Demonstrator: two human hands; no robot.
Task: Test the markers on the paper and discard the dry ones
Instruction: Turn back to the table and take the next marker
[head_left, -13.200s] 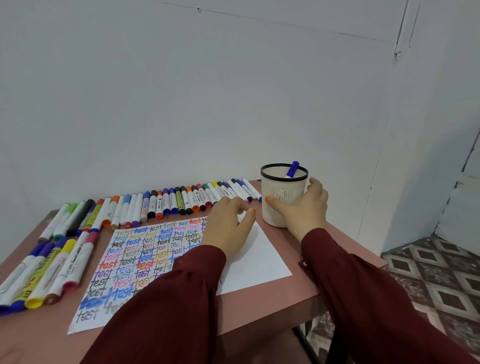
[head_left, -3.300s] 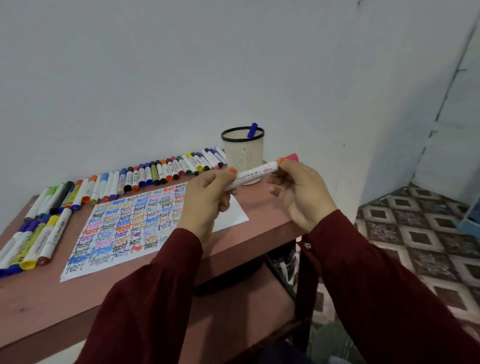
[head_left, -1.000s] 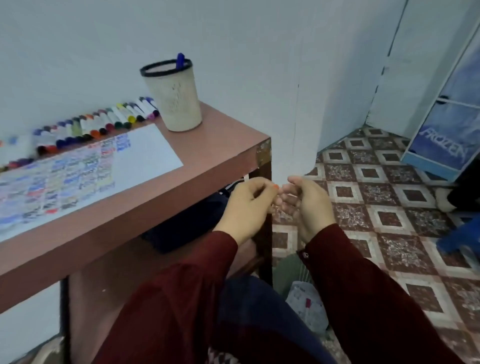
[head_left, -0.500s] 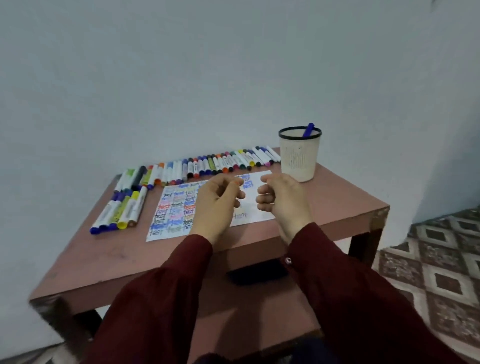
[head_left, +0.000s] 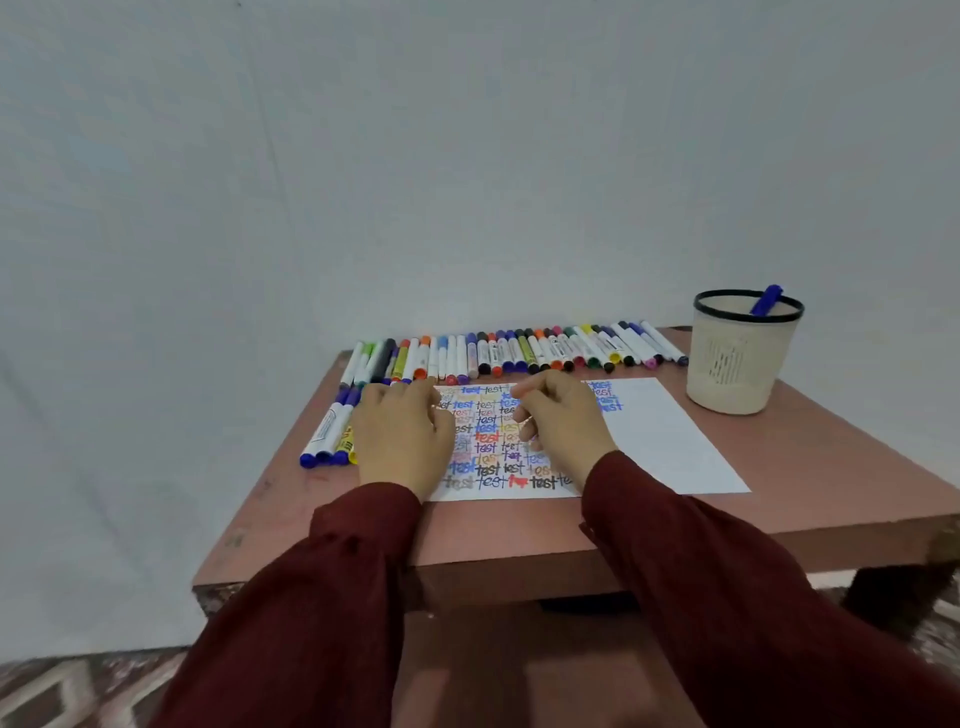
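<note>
A white paper (head_left: 667, 441) lies on the brown table (head_left: 519, 532), its left part filled with coloured "test" words. A long row of capped markers (head_left: 519, 354) lines the far edge. A second small group of markers (head_left: 332, 434) lies at the left. My left hand (head_left: 400, 439) hovers over the paper's left edge, fingers loosely curled, fingertips close to the row, holding nothing. My right hand (head_left: 563, 421) hangs over the written part with loosely curled fingers, also holding nothing.
A cream mesh cup (head_left: 737, 358) with a black rim stands at the table's far right and holds one blue marker (head_left: 766, 300). A white wall rises right behind the table. Patterned floor tiles show at the lower left.
Both hands have moved forward over the paper, the left one drifting left toward the markers. The pink marker held earlier is no longer in my hands.
</note>
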